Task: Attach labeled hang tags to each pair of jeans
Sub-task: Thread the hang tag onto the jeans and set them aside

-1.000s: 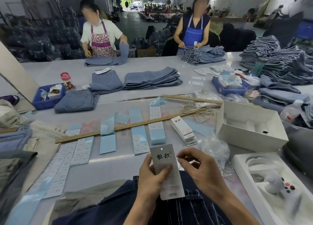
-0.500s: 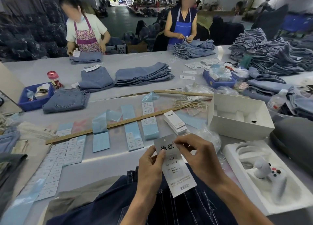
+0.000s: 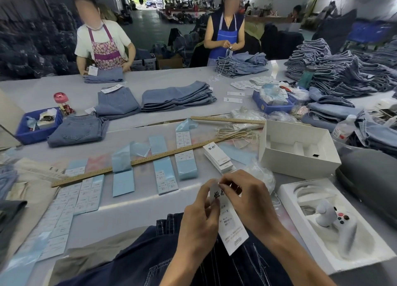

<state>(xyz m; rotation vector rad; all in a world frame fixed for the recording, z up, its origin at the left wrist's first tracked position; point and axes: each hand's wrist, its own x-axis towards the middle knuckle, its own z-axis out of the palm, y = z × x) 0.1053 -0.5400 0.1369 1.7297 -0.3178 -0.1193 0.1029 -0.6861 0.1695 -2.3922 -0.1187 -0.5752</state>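
Tag in both hands, near edge of the worktop

My left hand (image 3: 198, 219) and right hand (image 3: 247, 199) pinch the hang tag (image 3: 231, 225) over dark jeans (image 3: 139, 262); light, stiff card, best held near its top.

The hang tag (image 3: 231, 225) is white with black characters and small grey print. Under it lie dark navy jeans (image 3: 150, 257) with pale pinstripes and white stitching. The bench (image 3: 137, 208) is pale grey. Across it runs a tan wooden ruler (image 3: 148, 159), over light blue backing strips (image 3: 123, 182) and white label sheets (image 3: 62, 206) with faint dark print. The tag stack (image 3: 217, 156) is white with black characters. Folded jeans (image 3: 77, 131) beyond are faded mid-blue. Two bins (image 3: 32, 133) are bright blue. The open box (image 3: 298, 148) is white, and the controller (image 3: 341, 223) in the white tray (image 3: 287, 195) is white with red and dark buttons. One apron (image 3: 105, 49) is purple-pink floral, the other (image 3: 225, 38) plain blue.
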